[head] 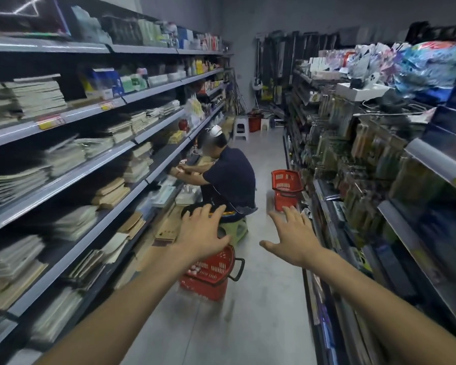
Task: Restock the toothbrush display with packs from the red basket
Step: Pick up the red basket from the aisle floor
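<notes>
- Hands, head view: the left hand (203, 230) and the right hand (290, 233) are held out at frame centre with fingers spread and straight. Nothing is gripped by either.
- A nearer red basket (213, 270) is seen on the floor at lower centre, partly covered by the left hand, with its black handle (238, 270) projecting to the right. Pale items are glimpsed through its mesh, but it cannot be told whether they are toothbrush packs.
- Stacked red baskets (286, 180) are seen further up the aisle, right of centre, close against the right-hand shelving.
- The toothbrush display (353, 159) is judged to be the blurred hanging packs at the right of the frame.
- A seated person (229, 177) on a green stool (237, 227) is seen just beyond the nearer basket, turned to the left-hand shelves (63, 159).
- The nearer basket lies below the hands and left of centre, so the left hand is judged the closer and a downward reach is called for. The right hand is the nearer to the display.
</notes>
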